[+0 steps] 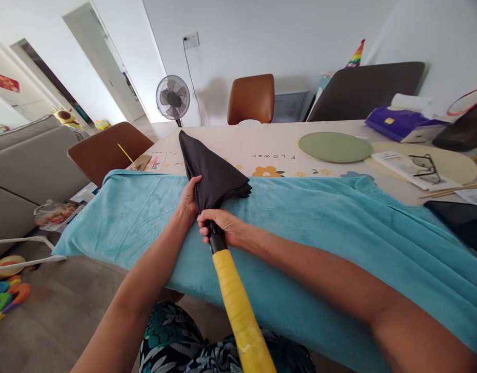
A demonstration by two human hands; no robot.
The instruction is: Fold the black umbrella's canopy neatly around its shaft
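A folded black umbrella point(211, 166) points away from me over the table, its canopy gathered with one side flaring to the right. Its thick handle point(240, 305), wrapped in yellow tape, runs down toward my lap. My left hand point(190, 199) grips the canopy from the left side, thumb on top of the cloth. Just below, my right hand point(220, 226) is closed round the black shaft and the canopy's lower end, above the yellow wrap. Beneath both hands a turquoise blanket point(319, 243) covers the near part of the table.
On the patterned table point(238, 142) lie a green oval mat point(335, 146), eyeglasses point(427, 167) on papers, a purple box point(403, 124) and a black tablet-like object point(459, 223). A fan point(173, 97) and brown chairs point(250, 98) stand beyond. Colourful toys point(7, 298) lie on the floor, left.
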